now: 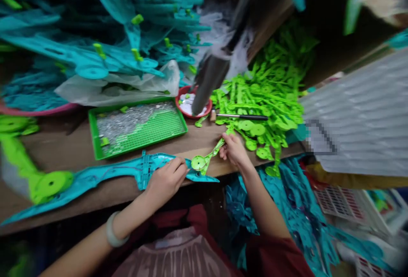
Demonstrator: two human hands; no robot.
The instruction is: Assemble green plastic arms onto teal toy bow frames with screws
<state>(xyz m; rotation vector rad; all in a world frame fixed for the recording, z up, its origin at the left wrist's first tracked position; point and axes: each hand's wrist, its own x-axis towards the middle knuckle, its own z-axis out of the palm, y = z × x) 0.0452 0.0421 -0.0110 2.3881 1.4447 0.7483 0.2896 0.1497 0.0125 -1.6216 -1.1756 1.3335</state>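
A long turquoise plastic toy bow frame [117, 171] lies along the front edge of the wooden table, its ribbed inner side facing up. A lime-green limb with a round disc [52, 185] is joined at its left end. My left hand [167, 179] is closed on the frame near its right end; the fingertips are partly hidden, so any small part in them cannot be made out. My right hand [234, 151] pinches the upper end of another green plastic limb [211, 156]. That limb's round disc sits over the frame's right tip, just right of my left fingers.
Behind the frame stands a green tray [140, 146] of small metal pieces. Beyond it are a red bowl [183, 112], a dark hanging tool [212, 75] and a black-handled screwdriver or hammer [245, 117]. Piles of green limbs [270, 98] and turquoise parts [127, 34] surround the bench.
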